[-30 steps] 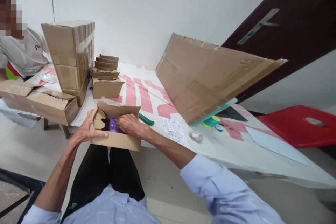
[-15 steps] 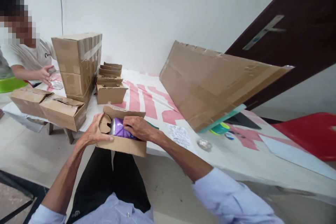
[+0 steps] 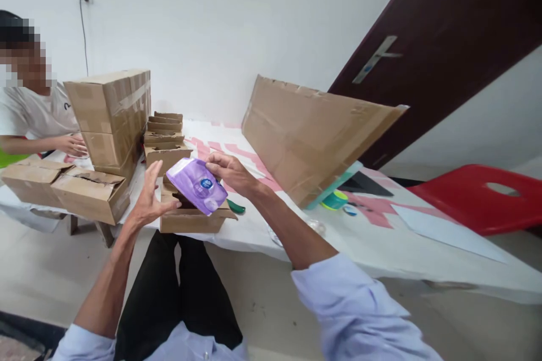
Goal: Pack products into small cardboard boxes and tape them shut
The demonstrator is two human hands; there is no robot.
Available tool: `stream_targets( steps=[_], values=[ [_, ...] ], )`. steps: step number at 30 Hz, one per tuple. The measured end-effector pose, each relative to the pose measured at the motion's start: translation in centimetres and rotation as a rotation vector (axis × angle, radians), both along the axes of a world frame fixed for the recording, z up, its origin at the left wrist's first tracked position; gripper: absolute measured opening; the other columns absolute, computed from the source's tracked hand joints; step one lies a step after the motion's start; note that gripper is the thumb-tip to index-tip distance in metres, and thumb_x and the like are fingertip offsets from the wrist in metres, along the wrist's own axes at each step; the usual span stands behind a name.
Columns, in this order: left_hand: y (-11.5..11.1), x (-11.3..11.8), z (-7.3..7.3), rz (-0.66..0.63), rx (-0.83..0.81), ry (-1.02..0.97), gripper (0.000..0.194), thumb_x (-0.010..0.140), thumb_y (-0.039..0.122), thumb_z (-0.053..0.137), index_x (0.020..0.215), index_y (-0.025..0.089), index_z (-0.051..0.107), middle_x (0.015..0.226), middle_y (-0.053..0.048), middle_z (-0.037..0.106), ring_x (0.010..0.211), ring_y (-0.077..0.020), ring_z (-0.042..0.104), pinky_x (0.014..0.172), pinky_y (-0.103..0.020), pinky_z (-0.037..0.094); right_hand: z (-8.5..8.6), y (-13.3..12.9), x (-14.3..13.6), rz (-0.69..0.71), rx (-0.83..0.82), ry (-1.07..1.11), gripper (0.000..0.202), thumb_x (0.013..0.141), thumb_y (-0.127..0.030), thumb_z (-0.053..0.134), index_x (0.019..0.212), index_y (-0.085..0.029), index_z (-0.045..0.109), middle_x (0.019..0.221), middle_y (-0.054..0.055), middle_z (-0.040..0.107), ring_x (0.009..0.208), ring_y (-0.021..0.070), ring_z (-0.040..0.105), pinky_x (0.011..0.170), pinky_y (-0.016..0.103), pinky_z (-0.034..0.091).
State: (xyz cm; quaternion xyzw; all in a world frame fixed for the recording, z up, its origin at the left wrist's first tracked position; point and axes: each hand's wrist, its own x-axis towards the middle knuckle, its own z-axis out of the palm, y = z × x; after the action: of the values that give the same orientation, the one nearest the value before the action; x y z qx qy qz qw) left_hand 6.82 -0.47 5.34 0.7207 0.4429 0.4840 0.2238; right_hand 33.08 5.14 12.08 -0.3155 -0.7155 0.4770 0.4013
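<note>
Pinched by one edge in my right hand [image 3: 231, 172] is a purple packet [image 3: 199, 183] with a blue round label. The packet hangs tilted just above an open cardboard box [image 3: 192, 223], which stands at the table's near edge. My left hand [image 3: 150, 194] is at the box's left side, thumb and fingers spread apart, with nothing in its grasp. The packet and my hand hide much of the box's inside. A dark green object [image 3: 236, 207] lies at the box's right side; its kind is unclear.
Left of me stand tall stacked cartons [image 3: 112, 118] and low boxes [image 3: 87, 192]; more open boxes [image 3: 165, 149] line up behind. A large cardboard sheet [image 3: 313, 135] leans at the right, near green tape [image 3: 334, 199]. A person [image 3: 38, 118] sits at the far left; a red chair [image 3: 478, 197] stands right.
My right hand has lifted the purple packet up out of the box. My left hand has let go of the box's side and opened. The view has shifted slightly.
</note>
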Motion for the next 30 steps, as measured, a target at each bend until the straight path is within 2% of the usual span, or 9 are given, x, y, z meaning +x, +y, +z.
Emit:
stream_targets(
  steps=[2,5,7,10,13,15,18,22,30],
  values=[
    [-0.6,-0.3,2.5,-0.159,0.034,0.024,0.11,0.071,0.053,0.092,0.163,0.031,0.037,0.173,-0.015,0.028,0.157,-0.0427,0.032,0.116,-0.051,0.047,-0.3,-0.3,-0.4,0.066,-0.094,0.032,0.047,0.078,-0.063,0.083,0.082,-0.021,0.062,0.065,-0.006,0.052,0.056,0.0092,0.043,0.052,0.022,0.034],
    [-1.2,-0.2,5.3,-0.357,-0.059,-0.023,0.092,0.07,0.049,0.094,0.15,0.023,0.057,0.147,-0.014,0.062,0.132,-0.0373,0.061,0.105,-0.043,0.055,-0.5,-1.0,-1.2,0.122,-0.202,0.098,0.053,0.072,-0.067,0.087,0.084,-0.02,0.065,0.07,-0.003,0.061,0.059,0.0104,0.05,0.056,0.024,0.041],
    [-1.4,0.2,6.2,-0.335,-0.132,-0.139,0.082,0.07,0.048,0.095,0.139,0.019,0.063,0.123,-0.011,0.073,0.11,-0.031,0.071,0.091,-0.038,0.06,-0.4,-1.2,-1.6,0.1,-0.212,0.16,0.058,0.076,-0.075,0.078,0.09,-0.02,0.069,0.079,0.001,0.069,0.066,0.0144,0.059,0.061,0.026,0.047],
    [-1.0,0.9,6.6,-0.125,-0.131,-0.386,0.073,0.072,0.051,0.093,0.129,0.018,0.063,0.113,-0.008,0.076,0.098,-0.0267,0.073,0.084,-0.035,0.06,0.2,-1.2,-2.0,0.075,-0.147,0.232,0.075,0.086,-0.089,0.05,0.116,-0.024,0.071,0.107,0.007,0.077,0.093,0.0234,0.07,0.076,0.034,0.057],
    [-0.1,1.3,6.7,0.067,-0.074,-0.522,0.067,0.074,0.055,0.089,0.122,0.017,0.063,0.116,-0.01,0.075,0.103,-0.0272,0.073,0.09,-0.039,0.06,0.3,-0.7,-2.7,0.087,-0.064,0.266,0.076,0.085,-0.082,0.063,0.141,-0.03,0.062,0.132,0.008,0.073,0.116,0.0276,0.069,0.088,0.038,0.06],
    [0.7,1.3,6.6,0.137,-0.068,-0.499,0.067,0.074,0.059,0.088,0.12,0.017,0.063,0.116,-0.01,0.075,0.103,-0.0273,0.072,0.088,-0.038,0.061,-0.2,-0.1,-3.4,0.065,-0.064,0.307,0.076,0.08,-0.069,0.078,0.144,-0.032,0.059,0.136,0.006,0.072,0.119,0.0277,0.069,0.091,0.039,0.061],
    [1.7,0.7,6.0,0.164,-0.133,-0.406,0.067,0.077,0.067,0.08,0.12,0.018,0.065,0.114,-0.01,0.074,0.097,-0.0259,0.071,0.072,-0.033,0.061,-1.7,1.0,-4.7,0.013,-0.15,0.377,0.067,0.08,-0.062,0.082,0.137,-0.03,0.065,0.13,0.006,0.075,0.114,0.0276,0.072,0.091,0.04,0.063],
    [2.5,-0.7,4.4,0.167,-0.253,-0.28,0.07,0.078,0.079,0.069,0.113,0.019,0.07,0.104,-0.01,0.071,0.091,-0.0258,0.068,0.057,-0.028,0.056,-3.9,2.2,-5.5,-0.031,-0.29,0.33,0.05,0.088,-0.056,0.077,0.127,-0.025,0.07,0.114,0.006,0.08,0.103,0.0264,0.076,0.083,0.04,0.066],
    [2.8,-1.1,2.0,0.198,-0.306,-0.243,0.07,0.079,0.082,0.064,0.1,0.016,0.073,0.099,-0.012,0.071,0.089,-0.0271,0.065,0.056,-0.03,0.057,-6.0,3.0,-5.9,-0.091,-0.417,0.231,0.034,0.098,-0.049,0.07,0.119,-0.022,0.071,0.109,0.007,0.081,0.093,0.0203,0.076,0.074,0.033,0.067]
  ],
)
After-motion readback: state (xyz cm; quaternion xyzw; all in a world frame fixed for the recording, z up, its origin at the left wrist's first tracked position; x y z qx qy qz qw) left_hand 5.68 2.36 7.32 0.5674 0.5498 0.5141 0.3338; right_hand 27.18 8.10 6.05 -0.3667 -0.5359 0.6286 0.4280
